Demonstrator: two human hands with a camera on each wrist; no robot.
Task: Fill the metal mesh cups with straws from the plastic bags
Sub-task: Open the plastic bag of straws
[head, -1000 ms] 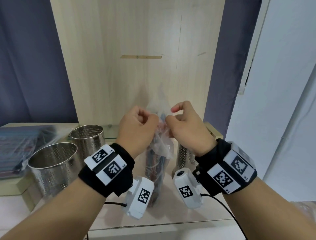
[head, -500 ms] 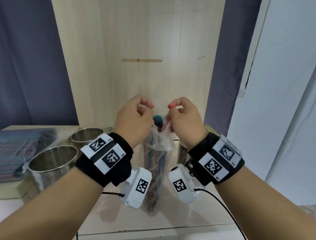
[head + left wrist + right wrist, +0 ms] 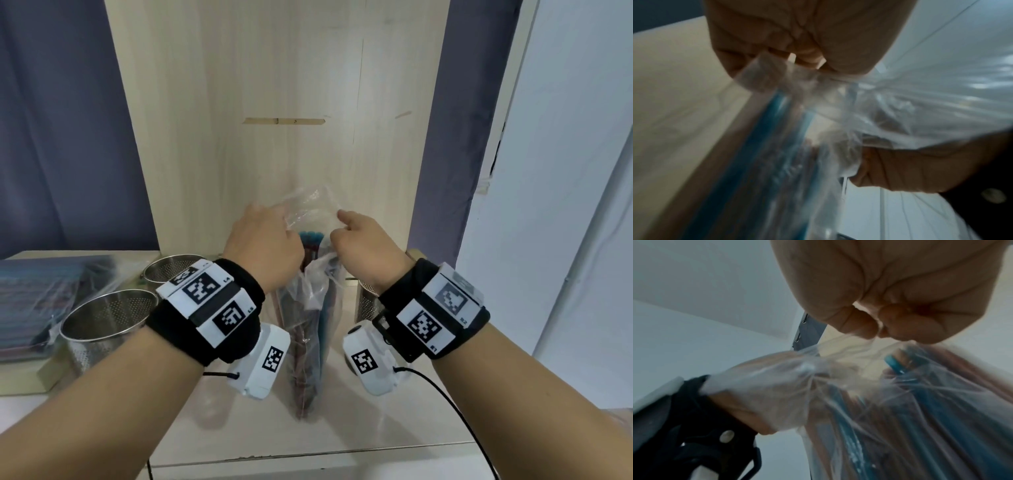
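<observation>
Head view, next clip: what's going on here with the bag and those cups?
A person is opening a clear plastic bag of straws standing upright on the table. The left hand and right hand each pinch one side of its mouth, pulling it apart; blue straw tips show at the opening. Two metal mesh cups at the left look empty; a third shows partly behind the right wrist. No straws transferred yet.
</observation>
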